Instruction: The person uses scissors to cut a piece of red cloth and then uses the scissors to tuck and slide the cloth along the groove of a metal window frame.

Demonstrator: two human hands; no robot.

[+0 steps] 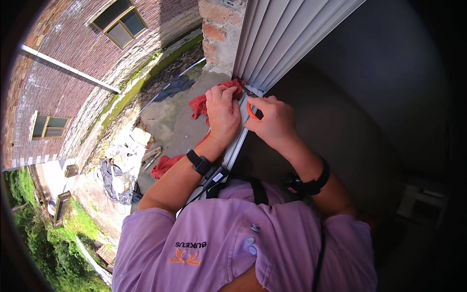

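Note:
My right hand (274,120) grips a pair of scissors (251,110) by its orange handles. Their dark blades point up and left, to the lower corner of a white ribbed metal frame (281,40). Beside them, my left hand (223,115) curls its fingers over a bunched red cloth (199,106) at the edge of the white sill track (239,137). The fingertips and part of the cloth under them are hidden. More of the same red cloth hangs lower on the outer side, behind my left forearm.
A rough brick pillar (219,36) adjoins the frame. Outside, below, lie a dark cloth (175,87), wood pieces (151,155) and a black plastic bag (116,182) on concrete. A brick building (73,69) stands opposite. To my right is a dark interior with a pale object (419,204).

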